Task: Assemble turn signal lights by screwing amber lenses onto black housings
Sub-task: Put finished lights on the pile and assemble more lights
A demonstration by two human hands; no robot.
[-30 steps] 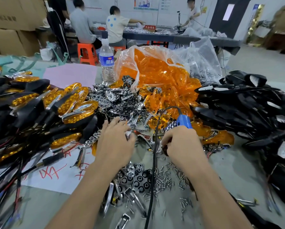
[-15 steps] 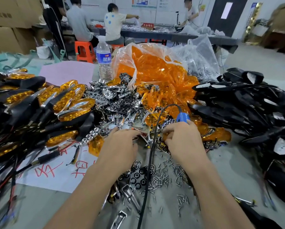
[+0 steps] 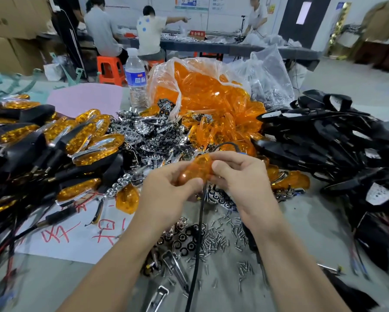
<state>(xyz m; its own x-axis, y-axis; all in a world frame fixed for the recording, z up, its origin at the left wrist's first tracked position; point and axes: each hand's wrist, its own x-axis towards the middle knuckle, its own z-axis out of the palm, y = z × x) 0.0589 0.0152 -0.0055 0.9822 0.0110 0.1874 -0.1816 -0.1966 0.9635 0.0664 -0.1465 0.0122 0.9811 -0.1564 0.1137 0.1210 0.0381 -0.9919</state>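
Observation:
An amber lens (image 3: 196, 168) is held up over the middle of the table between both hands. My left hand (image 3: 166, 190) grips its lower left end and my right hand (image 3: 238, 176) pinches its upper right end. A black cable (image 3: 198, 233) of the electric screwdriver hangs down between my wrists; the tool itself is mostly hidden behind my right hand. Loose amber lenses (image 3: 207, 102) fill a clear plastic bag behind my hands. Bare black housings (image 3: 337, 140) are heaped at the right. Finished lights (image 3: 81, 140) with amber lenses lie piled at the left.
Chrome reflector inserts (image 3: 148, 136) are heaped in the centre, small screws (image 3: 220, 237) lie scattered below my hands. A water bottle (image 3: 135, 79) stands at the back beside pink paper (image 3: 87, 97). White paper with red writing (image 3: 76, 233) lies front left. People sit at a far table.
Both hands have come up out of the parts pile and now hold an amber lens between them. The view has shifted slightly closer.

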